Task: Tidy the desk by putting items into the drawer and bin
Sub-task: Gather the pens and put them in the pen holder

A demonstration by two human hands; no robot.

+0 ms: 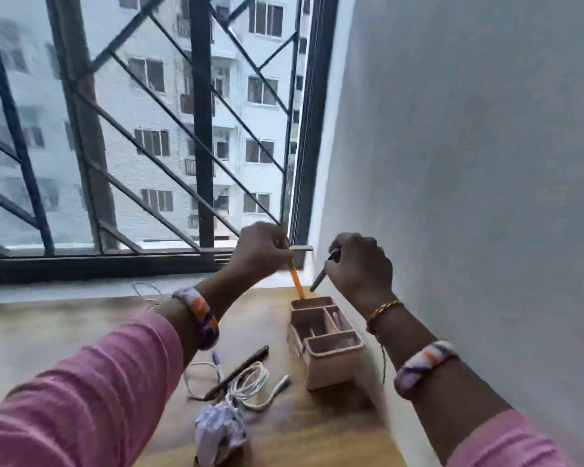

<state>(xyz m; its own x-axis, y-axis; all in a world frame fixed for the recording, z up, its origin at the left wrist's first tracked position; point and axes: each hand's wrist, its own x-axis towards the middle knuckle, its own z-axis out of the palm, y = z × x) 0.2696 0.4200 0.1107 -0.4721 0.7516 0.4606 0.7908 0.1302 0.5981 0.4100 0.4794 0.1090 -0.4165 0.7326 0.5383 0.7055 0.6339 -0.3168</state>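
Note:
A pink desk organiser (331,360) with several compartments stands on the wooden desk (317,429) next to the wall. My left hand (260,252) grips an orange pen (295,281) whose tip dips into the organiser's far compartment. My right hand (359,264) holds a dark pen (321,278) tilted just above that same compartment. On the desk lie a dark pen (240,370), a white coiled cable (250,387), a small blue-capped pen (216,360) and a crumpled paper ball (221,433).
A white wall (469,163) runs close along the right of the desk. A barred window (149,129) with a pale sill (64,288) lies straight ahead. A thin white wire (145,293) rests at the sill's edge.

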